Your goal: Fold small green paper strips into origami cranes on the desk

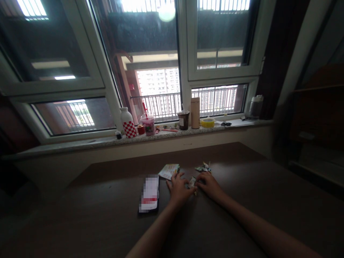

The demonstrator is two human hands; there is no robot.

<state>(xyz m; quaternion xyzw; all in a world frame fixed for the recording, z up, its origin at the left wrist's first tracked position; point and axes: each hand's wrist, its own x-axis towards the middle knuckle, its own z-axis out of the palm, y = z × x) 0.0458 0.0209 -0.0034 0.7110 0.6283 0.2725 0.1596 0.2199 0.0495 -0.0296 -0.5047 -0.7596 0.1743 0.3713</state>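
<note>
A small folded piece of printed paper [192, 182] lies between my two hands, low over the brown table. My left hand [179, 188] grips its left side with thumb and finger, while the other fingers fan out toward the window. On the right side, my right hand [209, 184] has its fingers curled and pinched on the same piece. Just beyond the right hand sits a crumpled or folded bit of printed paper [204, 167]. A flat printed paper sheet [169, 171] rests by the left fingertips. Left of that hand is a phone-shaped object [149, 193], its surface blurred out.
Behind the brown table [107, 186] runs a stone windowsill [166, 134]. On it stand a checkered white bottle [128, 123], a pink drink cup [148, 125], a dark cup [183, 120], a tan flask [195, 113], yellow tape [208, 123] and black scissors [226, 124].
</note>
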